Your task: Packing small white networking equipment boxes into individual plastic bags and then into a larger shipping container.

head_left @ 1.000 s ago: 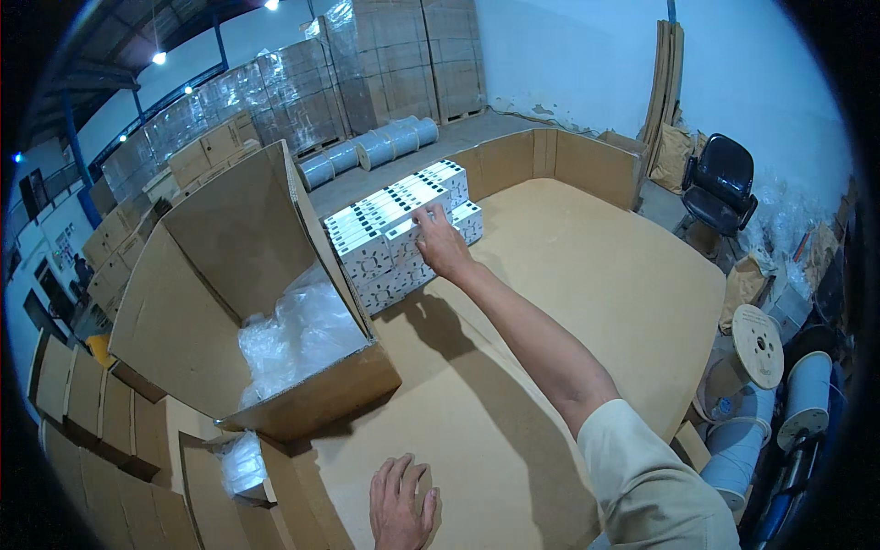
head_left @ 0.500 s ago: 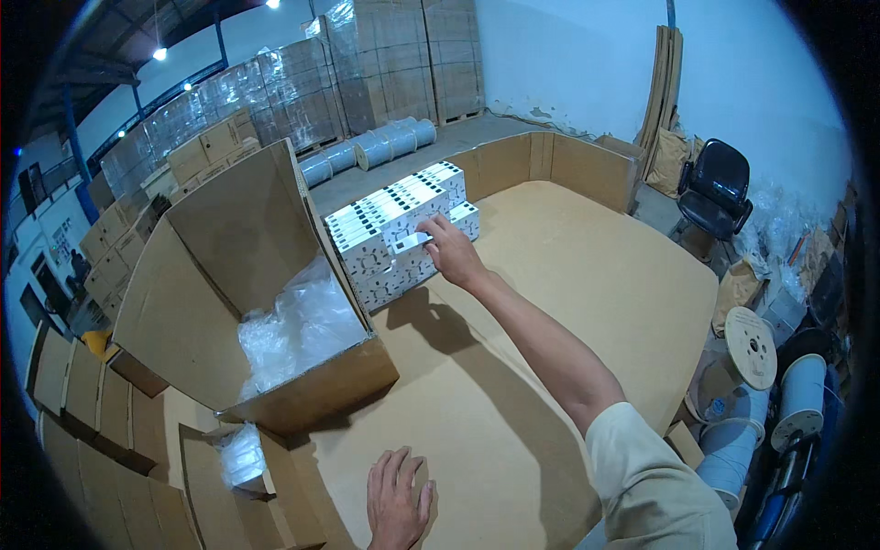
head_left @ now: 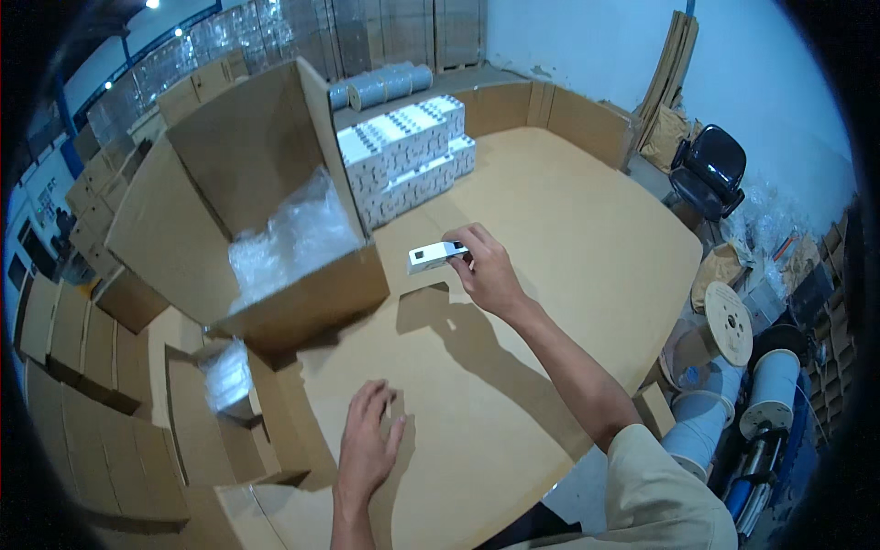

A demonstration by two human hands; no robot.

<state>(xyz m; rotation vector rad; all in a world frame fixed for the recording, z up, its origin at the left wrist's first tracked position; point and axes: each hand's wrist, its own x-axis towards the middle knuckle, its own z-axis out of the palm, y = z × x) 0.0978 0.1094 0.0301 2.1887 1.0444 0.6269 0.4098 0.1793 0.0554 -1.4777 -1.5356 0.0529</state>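
Observation:
My right hand [head_left: 486, 268] grips a small, narrow white box [head_left: 429, 258] with dark marks, held up over the tabletop between thumb and fingers. Low over the near part of the cardboard-covered table [head_left: 568, 266] is my left hand [head_left: 368, 435], its fingers apart and nothing in it. Beyond my hands, a stack of white boxes [head_left: 403, 147] with dark patterns stands at the far left of the table. Left of that stack sits a large open carton [head_left: 316, 307] with clear plastic bags [head_left: 289, 243] inside.
Below the carton, a smaller open box [head_left: 197, 412] holds plastic-wrapped packets [head_left: 231, 380]. A cardboard wall [head_left: 587, 128] edges the table's far side. Cable spools [head_left: 729, 321] and a black chair [head_left: 710, 174] stand to the right. Several cartons [head_left: 82, 412] line the left.
My right hand has drawn the small white box away from the stack, back toward me. My left hand has come further into view. The whole view has tilted downward.

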